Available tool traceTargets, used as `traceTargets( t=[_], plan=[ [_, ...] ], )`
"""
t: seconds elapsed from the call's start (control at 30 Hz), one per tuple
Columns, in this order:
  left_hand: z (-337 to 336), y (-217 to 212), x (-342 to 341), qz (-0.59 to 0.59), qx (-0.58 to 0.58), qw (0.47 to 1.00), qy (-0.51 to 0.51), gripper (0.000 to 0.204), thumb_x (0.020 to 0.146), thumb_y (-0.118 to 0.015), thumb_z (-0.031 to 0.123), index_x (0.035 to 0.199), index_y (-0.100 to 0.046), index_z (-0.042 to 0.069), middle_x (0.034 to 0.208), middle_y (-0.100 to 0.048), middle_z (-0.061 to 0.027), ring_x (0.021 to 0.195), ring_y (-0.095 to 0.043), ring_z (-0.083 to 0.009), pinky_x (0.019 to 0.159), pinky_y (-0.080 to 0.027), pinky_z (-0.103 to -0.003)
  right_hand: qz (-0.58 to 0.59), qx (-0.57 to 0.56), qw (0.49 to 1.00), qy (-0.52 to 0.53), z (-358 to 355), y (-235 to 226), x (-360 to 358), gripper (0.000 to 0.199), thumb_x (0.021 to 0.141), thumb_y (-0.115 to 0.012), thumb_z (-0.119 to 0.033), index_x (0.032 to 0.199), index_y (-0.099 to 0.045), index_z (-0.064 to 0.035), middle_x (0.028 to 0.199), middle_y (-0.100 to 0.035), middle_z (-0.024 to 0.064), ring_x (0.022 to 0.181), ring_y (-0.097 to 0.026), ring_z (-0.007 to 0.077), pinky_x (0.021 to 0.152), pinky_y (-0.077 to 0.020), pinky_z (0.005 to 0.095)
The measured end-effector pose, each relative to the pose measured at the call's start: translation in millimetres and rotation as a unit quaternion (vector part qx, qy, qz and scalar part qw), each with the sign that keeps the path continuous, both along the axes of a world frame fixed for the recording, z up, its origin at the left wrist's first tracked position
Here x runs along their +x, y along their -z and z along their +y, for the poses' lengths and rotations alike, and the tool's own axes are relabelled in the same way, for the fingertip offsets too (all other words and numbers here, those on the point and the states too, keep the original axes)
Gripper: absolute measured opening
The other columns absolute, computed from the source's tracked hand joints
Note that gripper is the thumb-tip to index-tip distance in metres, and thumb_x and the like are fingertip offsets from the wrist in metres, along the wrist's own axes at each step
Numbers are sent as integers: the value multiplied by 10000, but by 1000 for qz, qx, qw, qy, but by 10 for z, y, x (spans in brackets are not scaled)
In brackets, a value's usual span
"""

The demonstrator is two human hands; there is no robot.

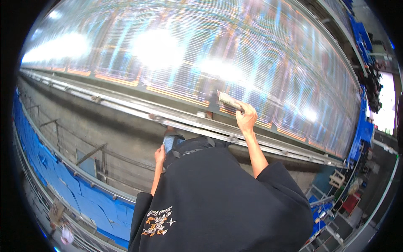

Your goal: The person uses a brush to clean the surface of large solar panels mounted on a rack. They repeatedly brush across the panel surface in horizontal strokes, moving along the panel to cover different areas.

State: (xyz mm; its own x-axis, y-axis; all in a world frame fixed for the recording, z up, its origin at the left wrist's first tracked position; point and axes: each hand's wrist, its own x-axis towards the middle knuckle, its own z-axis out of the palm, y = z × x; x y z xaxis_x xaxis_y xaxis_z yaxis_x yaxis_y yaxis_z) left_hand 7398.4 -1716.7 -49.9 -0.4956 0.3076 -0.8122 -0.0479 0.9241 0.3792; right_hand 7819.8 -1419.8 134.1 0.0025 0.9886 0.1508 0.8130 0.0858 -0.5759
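Observation:
Over a long table covered with a shiny, finely striped sheet [260, 63], my right hand [247, 116] is stretched forward. Its fingers are closed round the near end of a pale, stick-like object [228, 100], whose exact kind I cannot make out. The far end of that object points up and left, beside a dark patch on the sheet's near part. My left hand [160, 154] is low at my left side, next to my hip, away from the table. Its fingers are curled, and what they hold, if anything, is too small to name.
A metal rail [126, 108] runs along the table's near edge, between me and the sheet. Behind me stands another long frame hung with blue sheeting [84, 191]. At the far right are a stool [337, 179] and cluttered racks. Bright lamp glare covers parts of the sheet.

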Motion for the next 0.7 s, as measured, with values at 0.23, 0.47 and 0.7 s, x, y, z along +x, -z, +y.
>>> traceTargets(
  t=[0.23, 0.47, 0.7],
  plan=[
    [-340, 149, -1546, -55, 11, 979, -198, 622, 1029, -613, 597, 1222, -718, 15, 892, -761, -114, 613, -633, -184, 541, -504, -345, 41, -23, 992, -120, 1062, 159, -2503, 427, 783, -628, -68, 1171, -797, -126, 1113, -785, 161, 1037, -743, 370, 928, -577, 465],
    [-475, -179, -2815, -130, -6, 959, -250, 768, 1046, -471, 693, 1492, -573, 76, 1336, -727, -133, 1079, -732, -263, 844, -565, -389, 15, 20, 999, -24, 1264, 504, -3040, 425, 775, -649, -46, 1169, -796, -105, 1015, -790, 169, 941, -762, 380, 871, -595, 452],
    [-367, -126, -3408, -121, -49, 964, -230, 754, 1028, -512, 696, 1457, -597, 81, 1292, -744, -100, 997, -729, -224, 780, -551, -374, -1, 16, 996, -92, 266, 397, -3281, 326, 718, -677, -32, 1026, -778, -69, 1022, -773, 180, 975, -733, 388, 883, -564, 481]
  ],
)
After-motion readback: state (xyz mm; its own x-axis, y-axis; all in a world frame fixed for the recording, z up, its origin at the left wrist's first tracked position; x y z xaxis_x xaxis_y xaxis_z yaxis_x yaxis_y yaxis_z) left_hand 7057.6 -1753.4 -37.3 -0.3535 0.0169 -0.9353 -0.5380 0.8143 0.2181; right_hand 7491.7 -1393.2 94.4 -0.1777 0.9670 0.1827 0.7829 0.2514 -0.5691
